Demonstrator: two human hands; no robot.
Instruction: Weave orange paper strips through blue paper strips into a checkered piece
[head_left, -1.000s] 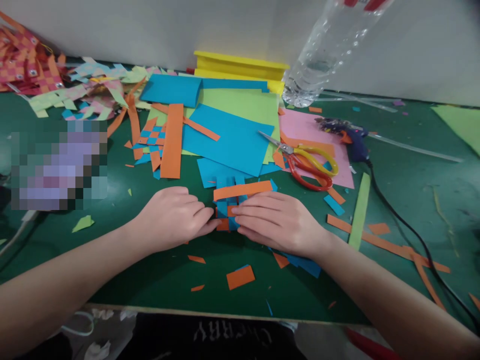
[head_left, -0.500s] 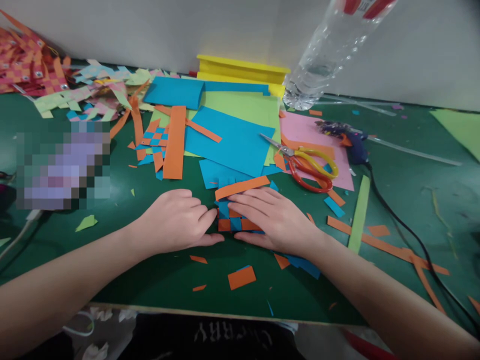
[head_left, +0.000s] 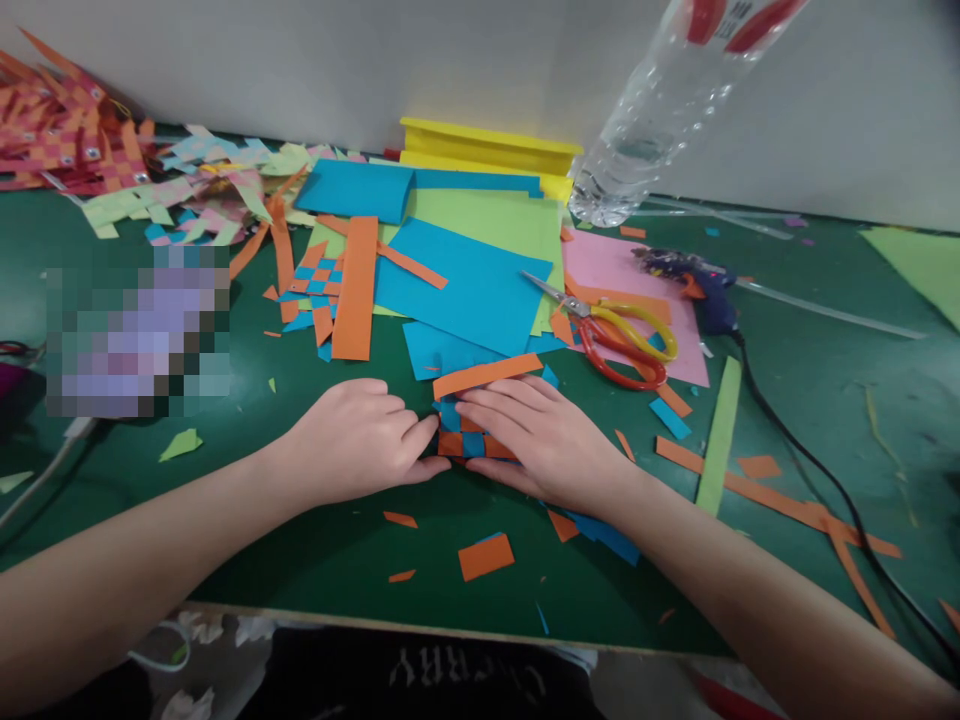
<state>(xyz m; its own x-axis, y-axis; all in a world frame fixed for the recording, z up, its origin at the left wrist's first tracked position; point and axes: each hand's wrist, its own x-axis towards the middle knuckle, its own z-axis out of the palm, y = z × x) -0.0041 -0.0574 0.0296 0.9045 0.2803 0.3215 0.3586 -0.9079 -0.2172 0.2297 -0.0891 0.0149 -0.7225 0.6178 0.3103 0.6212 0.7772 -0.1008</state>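
Note:
A small weave of orange and blue paper strips [head_left: 472, 443] lies on the green table between my hands. My left hand [head_left: 367, 435] has its fingers curled, with the forefinger and thumb closed at the weave's left edge. From the right, my right hand [head_left: 540, 435] holds the weave, its long fingers laid over the top and its thumb along the lower edge. An orange paper strip [head_left: 487, 374] slants across the weave's far side, above the right fingers. Much of the weave's right part is hidden under that hand.
Scissors [head_left: 619, 325] with yellow and red handles lie at right, beside a glue gun [head_left: 705, 285] with a black cord. Blue paper sheets [head_left: 465, 280], a water bottle [head_left: 637, 130] and finished woven pieces [head_left: 67, 130] stand farther back. A blurred-out device [head_left: 142, 335] lies at left.
The view has shifted slightly. Both hands stay on the weave in nearly the same pose, with no other clear change.

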